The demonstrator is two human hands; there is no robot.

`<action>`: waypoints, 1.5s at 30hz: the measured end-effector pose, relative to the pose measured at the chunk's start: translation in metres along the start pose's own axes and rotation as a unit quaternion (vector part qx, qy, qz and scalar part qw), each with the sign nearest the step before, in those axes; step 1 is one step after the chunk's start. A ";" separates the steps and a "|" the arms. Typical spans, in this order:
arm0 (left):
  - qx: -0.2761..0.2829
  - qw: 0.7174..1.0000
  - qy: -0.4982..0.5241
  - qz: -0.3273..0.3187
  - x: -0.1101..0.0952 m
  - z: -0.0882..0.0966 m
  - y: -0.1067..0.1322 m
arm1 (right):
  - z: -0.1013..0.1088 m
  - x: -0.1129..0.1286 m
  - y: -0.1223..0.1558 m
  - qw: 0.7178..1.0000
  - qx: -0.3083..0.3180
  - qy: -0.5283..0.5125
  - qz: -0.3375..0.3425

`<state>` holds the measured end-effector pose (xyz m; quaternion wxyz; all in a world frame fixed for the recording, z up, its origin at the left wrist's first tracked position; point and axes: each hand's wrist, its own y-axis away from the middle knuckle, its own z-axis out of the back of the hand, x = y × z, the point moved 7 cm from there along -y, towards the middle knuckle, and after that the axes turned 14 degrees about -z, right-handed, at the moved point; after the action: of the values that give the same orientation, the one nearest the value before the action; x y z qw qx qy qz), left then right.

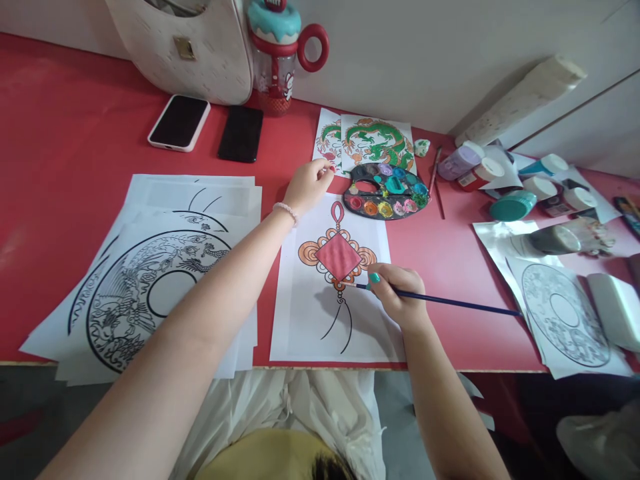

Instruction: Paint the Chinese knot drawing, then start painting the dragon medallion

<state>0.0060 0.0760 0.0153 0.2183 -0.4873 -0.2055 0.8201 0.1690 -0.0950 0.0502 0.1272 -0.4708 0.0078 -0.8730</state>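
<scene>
My right hand [397,293] pinches a thin blue paintbrush [450,302]. Its tip touches the bottom of the orange and red knot drawing on a white sheet [320,320] in front of me. My left hand [310,183] reaches over the sheet's top edge, fingers curled and pressed down on the paper near the palette. A black paint palette [385,193] with several colour wells lies just beyond the sheet.
A stack of printed line drawings [150,280] lies at left. Two phones [179,122], a bag [200,47] and a bottle [274,60] stand at the back. Painted dragon sheets [377,140], paint jars [513,205] and more prints [565,313] fill the right side.
</scene>
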 end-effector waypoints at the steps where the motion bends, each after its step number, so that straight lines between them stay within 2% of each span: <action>1: -0.001 1.000 0.001 -0.002 0.000 0.000 0.000 | 0.000 0.001 0.000 1.000 0.003 -0.001 0.005; 19: 0.002 1.000 0.008 -0.003 -0.002 0.000 0.000 | -0.007 0.001 -0.002 0.999 0.032 0.005 0.014; 45: 0.012 1.000 0.013 0.005 -0.002 -0.001 0.000 | -0.003 -0.002 -0.003 1.000 -0.016 0.007 0.005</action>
<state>0.0075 0.0747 0.0167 0.2230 -0.4964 -0.1907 0.8170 0.1670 -0.0918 0.0475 0.1239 -0.4668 0.0245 -0.8753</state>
